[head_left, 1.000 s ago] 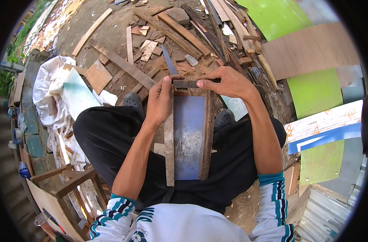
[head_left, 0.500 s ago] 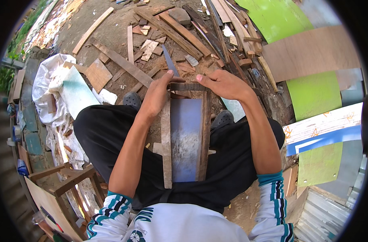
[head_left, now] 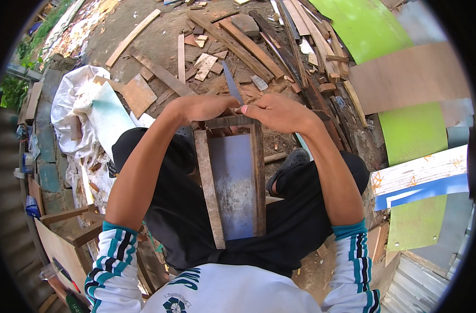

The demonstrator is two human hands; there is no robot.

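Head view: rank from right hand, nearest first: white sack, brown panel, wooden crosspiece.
From the right hand:
1. Wooden crosspiece: just left, close by
2. Brown panel: off to the right
3. White sack: far left

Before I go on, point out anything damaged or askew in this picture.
The blue rectangular panel inside the rough brown wooden frame looks worn: a grey-white, dark-speckled patch mars its lower half. The frame itself seems askew, its side strips not parallel and the left one's near end reaching lower.
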